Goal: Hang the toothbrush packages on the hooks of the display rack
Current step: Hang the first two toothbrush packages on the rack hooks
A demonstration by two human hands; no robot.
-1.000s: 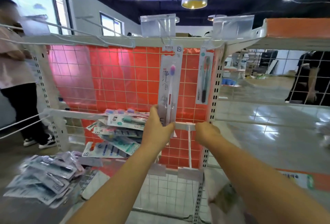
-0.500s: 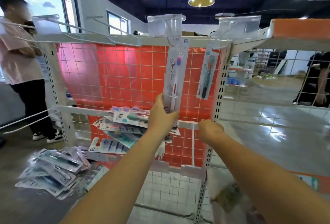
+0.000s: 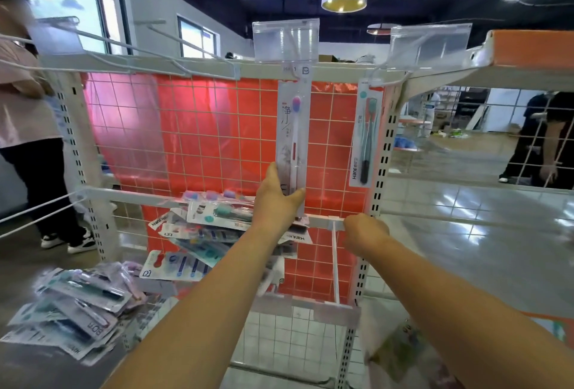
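Observation:
My left hand (image 3: 276, 199) grips the bottom of a long white toothbrush package (image 3: 293, 128) with a pink-purple brush head, held upright. Its top sits at the upper hook (image 3: 295, 44) under a clear label holder; whether it hangs on the hook I cannot tell. A teal-and-black toothbrush package (image 3: 365, 137) hangs from the hook to the right. My right hand (image 3: 365, 232) grips the white crossbar (image 3: 323, 221) of the display rack, fingers curled over it. Several loose packages (image 3: 214, 218) lie piled on lower hooks behind my left arm.
A heap of toothbrush packages (image 3: 71, 311) lies low on the left. Empty white hooks (image 3: 124, 47) stick out at upper left. An orange grid panel (image 3: 217, 134) backs the rack. One person (image 3: 28, 128) stands at left, another (image 3: 546, 140) beyond the mesh at right.
My left hand has lifted the white package a little higher toward the upper hook. The right hand stays on the crossbar. The view has shifted slightly right.

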